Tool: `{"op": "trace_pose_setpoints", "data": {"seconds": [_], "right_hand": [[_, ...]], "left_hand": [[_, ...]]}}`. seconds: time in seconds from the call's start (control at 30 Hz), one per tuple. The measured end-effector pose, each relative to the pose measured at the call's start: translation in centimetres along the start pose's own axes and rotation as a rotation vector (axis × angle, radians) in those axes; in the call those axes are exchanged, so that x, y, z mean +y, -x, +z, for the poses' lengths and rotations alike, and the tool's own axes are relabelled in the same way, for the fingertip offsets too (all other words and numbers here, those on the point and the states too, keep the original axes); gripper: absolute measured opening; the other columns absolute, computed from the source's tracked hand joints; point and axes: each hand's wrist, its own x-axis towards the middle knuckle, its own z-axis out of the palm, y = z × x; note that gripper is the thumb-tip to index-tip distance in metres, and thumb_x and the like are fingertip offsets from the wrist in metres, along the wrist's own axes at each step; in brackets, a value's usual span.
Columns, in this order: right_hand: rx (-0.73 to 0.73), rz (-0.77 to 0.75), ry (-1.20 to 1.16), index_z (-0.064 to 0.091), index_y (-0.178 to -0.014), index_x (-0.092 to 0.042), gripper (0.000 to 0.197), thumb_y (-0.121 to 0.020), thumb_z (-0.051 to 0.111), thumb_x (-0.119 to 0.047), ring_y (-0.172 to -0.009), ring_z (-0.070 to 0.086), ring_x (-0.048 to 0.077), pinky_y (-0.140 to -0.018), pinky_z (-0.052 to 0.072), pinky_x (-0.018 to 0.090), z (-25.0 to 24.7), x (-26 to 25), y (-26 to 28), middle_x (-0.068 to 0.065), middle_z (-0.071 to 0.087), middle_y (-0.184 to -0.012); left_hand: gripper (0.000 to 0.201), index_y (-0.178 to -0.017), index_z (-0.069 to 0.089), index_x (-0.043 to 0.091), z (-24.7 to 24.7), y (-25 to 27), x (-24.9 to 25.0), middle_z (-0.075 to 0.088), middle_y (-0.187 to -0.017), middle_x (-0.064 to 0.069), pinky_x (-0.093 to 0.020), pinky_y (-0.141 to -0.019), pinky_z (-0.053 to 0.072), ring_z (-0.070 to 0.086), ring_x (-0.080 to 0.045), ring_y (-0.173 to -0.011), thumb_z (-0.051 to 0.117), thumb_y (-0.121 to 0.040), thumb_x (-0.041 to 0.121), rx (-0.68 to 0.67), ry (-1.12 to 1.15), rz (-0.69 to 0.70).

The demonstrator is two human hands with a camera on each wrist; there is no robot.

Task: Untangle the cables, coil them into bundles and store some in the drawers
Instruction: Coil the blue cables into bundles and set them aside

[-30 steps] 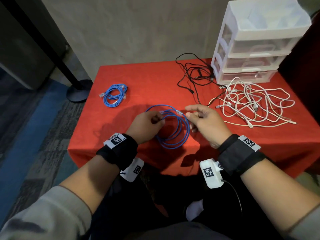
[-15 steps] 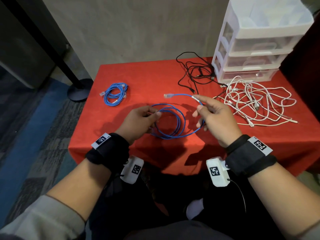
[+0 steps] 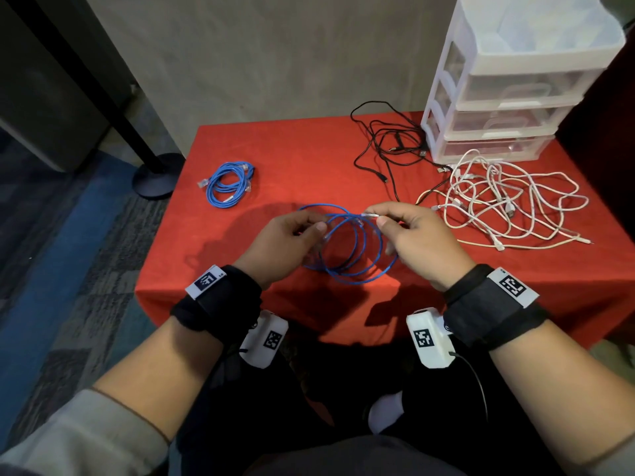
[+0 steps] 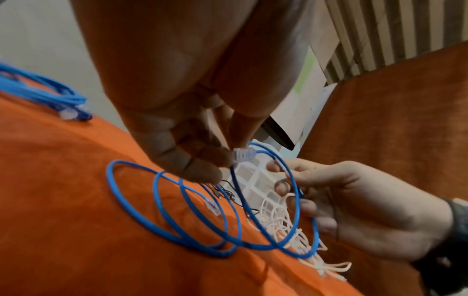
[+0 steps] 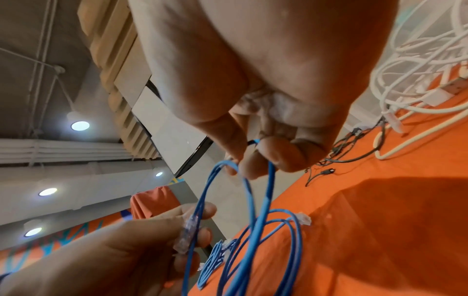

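Cable: a thin blue cable (image 3: 350,250) with clear plugs is seen wound in several loose loops, held between both hands, its lower loops lying on the red tablecloth (image 3: 309,149).
Left hand: the left hand (image 3: 285,243) is curled, and the coil is pinched at a clear plug (image 4: 241,155) between thumb and fingertips.
Right hand: by the right hand (image 3: 417,240) the cable near its other end is pinched between thumb and forefinger, the remaining fingers being curled against a loop.
Beyond the left hand: a coiled blue bundle (image 3: 228,183) is laid well apart.
Beyond the right hand: tangled black cables (image 3: 388,146) are spread.
Right of the right hand: tangled white cables (image 3: 501,204) are piled before a white drawer unit (image 3: 515,84).
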Motion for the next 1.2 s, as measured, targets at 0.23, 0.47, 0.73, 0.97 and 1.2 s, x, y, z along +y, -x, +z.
{"op": "trace_pose_setpoints", "data": {"seconds": [0.23,0.47,0.73,0.97,1.2], "right_hand": [[-0.244,-0.105,0.127,0.074,-0.113,-0.029,0.029,-0.104,0.052,-0.013,-0.057,0.057,0.01,-0.057,0.047,0.025,-0.3,-1.2,-0.1,-0.008,0.074,-0.081],[-0.503,0.069,-0.153,0.064,-0.121,-0.018,0.02,-0.102,0.059,-0.024,-0.066,0.045,0.023,-0.047,0.03,0.027,-0.3,-0.7,0.4,0.002,0.061,-0.076],[-0.434,-0.01,-0.031,0.07,-0.108,-0.014,0.015,-0.104,0.056,-0.017,-0.067,0.052,0.014,-0.058,0.045,0.032,-1.8,-0.6,0.4,-0.001,0.066,-0.088],[-0.332,-0.09,-0.047,0.073,-0.092,-0.006,0.024,-0.096,0.066,-0.028,-0.058,0.049,0.015,-0.049,0.043,0.024,-3.2,-2.7,-0.8,0.006,0.058,-0.071],[-0.135,-0.01,-0.31,0.066,-0.087,-0.007,0.02,-0.103,0.057,-0.016,-0.052,0.049,0.012,-0.044,0.044,0.022,-4.4,-1.8,-1.3,0.003,0.06,-0.067]], "left_hand": [[0.04,-0.1,0.072,0.011,0.5,0.8,2.2,0.067,-0.073,-0.003,-0.029,-0.071,0.045,0.062,-0.017,-0.074,0.039,-0.11,0.031,-0.204,0.02,-0.131],[0.031,-0.087,0.055,0.014,0.2,0.7,3.2,0.038,-0.059,0.011,-0.021,-0.051,0.03,0.031,-0.007,-0.053,0.037,-0.111,0.024,-0.129,0.129,-0.087],[0.029,-0.088,0.055,0.013,-1.8,1.1,3.2,0.035,-0.06,0.006,-0.036,-0.068,0.055,0.035,-0.008,-0.049,0.043,-0.109,0.028,-0.196,0.177,-0.187],[0.033,-0.083,0.055,0.012,-3.6,1.1,4.8,0.031,-0.059,0.003,-0.045,-0.082,0.061,0.041,-0.013,-0.051,0.046,-0.107,0.032,-0.245,0.303,-0.228],[0.034,-0.081,0.051,0.02,-5.3,0.7,4.0,0.032,-0.058,0.008,-0.036,-0.073,0.057,0.044,-0.007,-0.054,0.045,-0.106,0.041,-0.069,0.473,-0.238]]}}
